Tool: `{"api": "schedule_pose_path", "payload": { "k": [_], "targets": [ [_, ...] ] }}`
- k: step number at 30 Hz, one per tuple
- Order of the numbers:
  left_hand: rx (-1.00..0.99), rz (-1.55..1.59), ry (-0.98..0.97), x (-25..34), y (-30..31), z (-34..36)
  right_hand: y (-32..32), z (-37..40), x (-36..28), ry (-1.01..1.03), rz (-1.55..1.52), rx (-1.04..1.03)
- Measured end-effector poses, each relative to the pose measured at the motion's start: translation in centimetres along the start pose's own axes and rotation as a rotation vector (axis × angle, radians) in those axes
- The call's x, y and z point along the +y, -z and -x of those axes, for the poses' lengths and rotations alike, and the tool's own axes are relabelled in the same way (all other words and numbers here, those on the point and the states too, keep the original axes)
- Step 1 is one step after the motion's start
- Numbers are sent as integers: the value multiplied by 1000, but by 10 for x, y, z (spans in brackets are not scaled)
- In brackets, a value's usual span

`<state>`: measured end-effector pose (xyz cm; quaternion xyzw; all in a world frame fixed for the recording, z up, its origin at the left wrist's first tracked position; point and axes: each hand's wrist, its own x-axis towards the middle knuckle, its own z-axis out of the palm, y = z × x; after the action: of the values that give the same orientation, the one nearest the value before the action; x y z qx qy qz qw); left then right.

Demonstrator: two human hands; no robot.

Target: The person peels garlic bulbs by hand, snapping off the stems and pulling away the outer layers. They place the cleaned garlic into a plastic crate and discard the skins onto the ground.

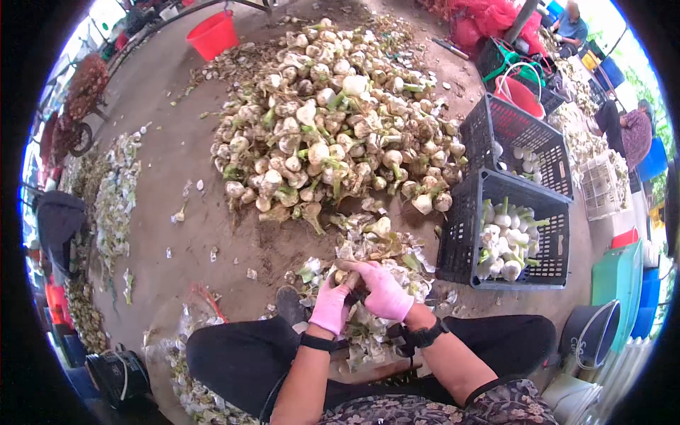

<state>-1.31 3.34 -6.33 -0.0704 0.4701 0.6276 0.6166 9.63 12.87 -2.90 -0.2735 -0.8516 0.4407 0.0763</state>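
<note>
My left hand (331,304) and my right hand (386,292), both in pink gloves, meet in front of my lap. Closed fingers of the left hand hold a garlic bulb (341,275), mostly hidden. The right hand is closed against it, with its index finger and thumb reaching over the bulb; a small dark shape shows between the hands, too hidden to name. Beneath them lies a heap of peeled garlic skins (368,333). Just beyond spreads a large pile of unpeeled garlic (333,134) with roots and stems on.
To the right, a black crate (464,241) holds cleaned white garlic; another black crate (482,131) behind it holds some bulbs. A red bucket (212,35) stands at the back left, a dark bucket (591,329) near my right knee. A person (634,134) sits at the far right.
</note>
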Motion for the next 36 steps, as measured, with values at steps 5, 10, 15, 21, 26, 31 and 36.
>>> {"api": "schedule_pose_path", "payload": {
  "k": [5,10,15,21,26,31,36],
  "targets": [
    [-184,-4,-227,3,15,18,-6,27,-7,-286,-1211,290],
    [-342,-455,-505,9,-2,43,-6,33,-20,-331,-1345,299],
    [-121,-1032,-981,6,-15,68,-16,27,-32,-264,-1302,359],
    [-67,-1023,-1084,0,-11,66,-21,28,-30,-290,-1209,377],
    [-114,-917,-1001,6,-18,70,-6,35,-34,-215,-1368,295],
    [-213,-586,-776,3,-24,69,-11,39,-23,-127,-761,360],
    [-151,-711,-824,4,-24,71,-3,40,-41,-217,-1079,370]
  ]
}}
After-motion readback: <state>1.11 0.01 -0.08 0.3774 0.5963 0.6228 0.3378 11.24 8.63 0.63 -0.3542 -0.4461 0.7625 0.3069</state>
